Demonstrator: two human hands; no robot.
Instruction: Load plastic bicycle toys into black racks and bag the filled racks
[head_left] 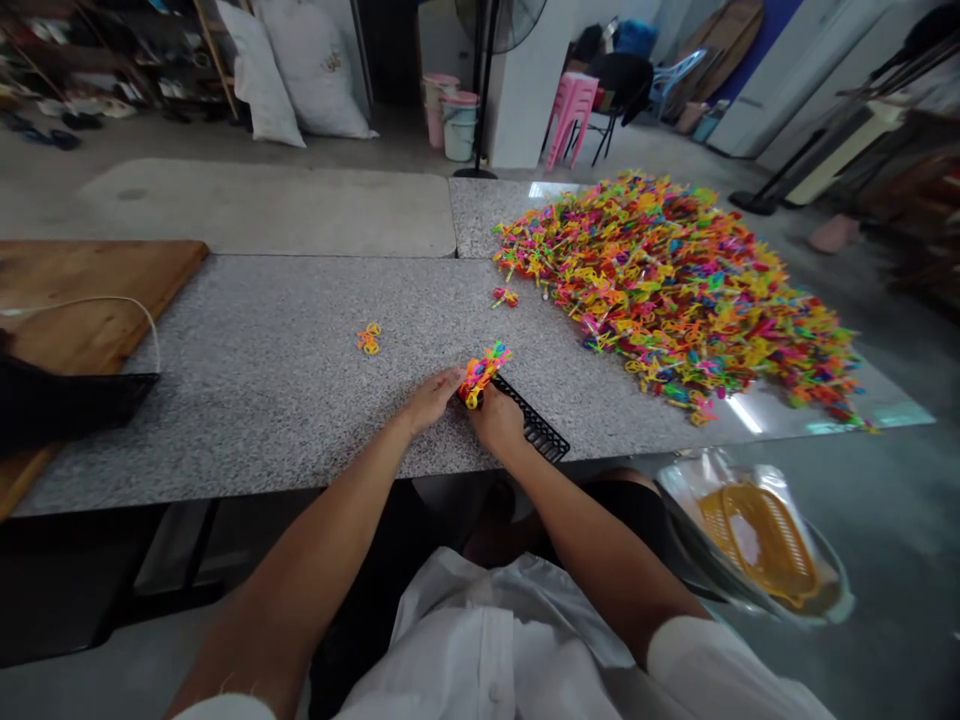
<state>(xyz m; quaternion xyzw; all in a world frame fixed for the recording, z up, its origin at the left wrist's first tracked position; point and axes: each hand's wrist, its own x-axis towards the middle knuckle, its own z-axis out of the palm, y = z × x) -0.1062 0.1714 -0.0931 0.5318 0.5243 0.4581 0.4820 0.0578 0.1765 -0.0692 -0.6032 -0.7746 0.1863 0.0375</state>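
Note:
Several small bright plastic pieces (484, 372), pink, orange, yellow and green, are bunched between my two hands at the far end of a narrow black plastic rack (544, 428). My left hand (436, 397) presses against the bunch from the left, its fingers close together. Curled around the near side of the bunch is my right hand (499, 418), which covers part of the rack. The rack lies slanted on the speckled grey table (300, 400), its near end at the table's front edge.
A large heap of the same colourful pieces (675, 290) covers the table's right side. Small loose pieces (369, 338) lie left of my hands. A wooden board (97, 290) with a black container (67, 400) is at the far left. A tub with a yellow basket (761, 540) stands low right.

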